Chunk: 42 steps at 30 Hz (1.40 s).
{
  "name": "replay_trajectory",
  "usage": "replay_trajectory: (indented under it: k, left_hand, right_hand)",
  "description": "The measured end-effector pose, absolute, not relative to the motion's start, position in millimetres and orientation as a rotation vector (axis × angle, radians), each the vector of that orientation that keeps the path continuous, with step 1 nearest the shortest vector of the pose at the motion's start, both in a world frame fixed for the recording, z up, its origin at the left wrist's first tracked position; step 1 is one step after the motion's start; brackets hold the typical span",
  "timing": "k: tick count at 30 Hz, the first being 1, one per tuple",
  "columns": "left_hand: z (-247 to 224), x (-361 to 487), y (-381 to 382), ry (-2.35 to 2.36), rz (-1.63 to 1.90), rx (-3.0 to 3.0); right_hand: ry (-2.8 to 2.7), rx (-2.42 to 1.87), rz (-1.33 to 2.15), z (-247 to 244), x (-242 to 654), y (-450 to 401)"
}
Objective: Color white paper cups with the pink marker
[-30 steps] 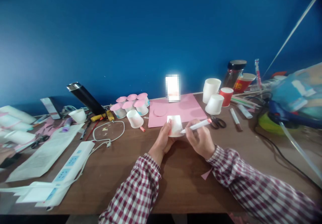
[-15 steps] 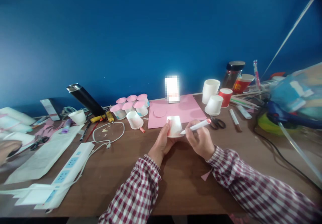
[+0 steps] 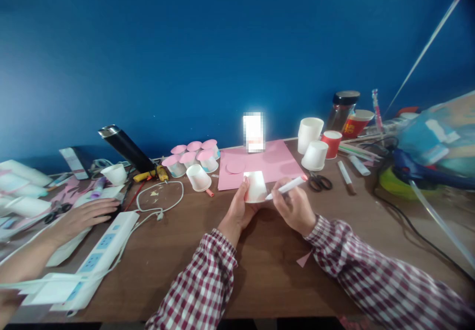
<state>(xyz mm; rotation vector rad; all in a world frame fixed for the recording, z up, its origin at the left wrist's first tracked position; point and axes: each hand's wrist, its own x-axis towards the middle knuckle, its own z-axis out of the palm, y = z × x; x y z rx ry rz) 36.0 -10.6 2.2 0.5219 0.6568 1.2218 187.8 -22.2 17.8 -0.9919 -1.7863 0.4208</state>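
My left hand (image 3: 241, 207) is wrapped round a white paper cup (image 3: 256, 187), which lies tilted on its side above the table. In my right hand (image 3: 295, 206) is a white marker (image 3: 289, 186) with a reddish end; its tip is at the cup's right side, and whether it touches cannot be made out. Behind the cup lies a pink sheet (image 3: 274, 159) with a pink paper disc (image 3: 236, 165) on it. Several cups with pink tops (image 3: 188, 158) stand to the left, a plain white cup (image 3: 198, 177) in front of them.
Another person's hand (image 3: 87, 213) rests at the left, near a power strip (image 3: 96, 256) and a white cable (image 3: 160, 215). A black flask (image 3: 128, 147) leans behind. At right are scissors (image 3: 319, 181), white cups (image 3: 314, 155), a red cup (image 3: 332, 144) and a marker (image 3: 345, 172).
The other person's hand has reached in from the left over the paper beside the power strip. My hands keep their hold; the cup and marker have shifted slightly left.
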Motion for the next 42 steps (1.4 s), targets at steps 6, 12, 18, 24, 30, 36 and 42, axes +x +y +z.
replay_trajectory:
  k: [6, 12, 18, 24, 30, 36, 42]
  left_hand:
    - [0.7, 37.9, -9.6, 0.648, 1.232, 0.527]
    - [-0.3, 38.3, -9.9, 0.648, 1.203, 0.52]
    - [1.7, 37.9, -9.7, 0.654, 1.226, 0.533]
    - [4.3, 38.0, -11.4, 0.652, 1.237, 0.541]
    - [5.3, 37.3, -12.4, 0.669, 1.233, 0.578]
    - [0.2, 37.6, -12.5, 0.653, 1.21, 0.536]
    - [0.2, 38.0, -12.2, 0.641, 1.202, 0.532]
  right_hand:
    - [-1.75, -0.984, 0.408, 14.9, 188.8, -21.9]
    - [-1.712, -0.982, 0.418, 14.3, 189.5, -20.9]
    - [-1.775, -0.979, 0.409, 16.6, 188.5, -20.1]
    - [-1.778, -0.964, 0.423, 15.8, 188.8, -21.0]
    - [-1.77, -0.922, 0.417, 16.4, 188.1, -22.9]
    - [-1.718, -0.964, 0.418, 12.9, 188.6, -19.9]
    - [-1.714, -0.959, 0.424, 12.9, 189.4, -19.1]
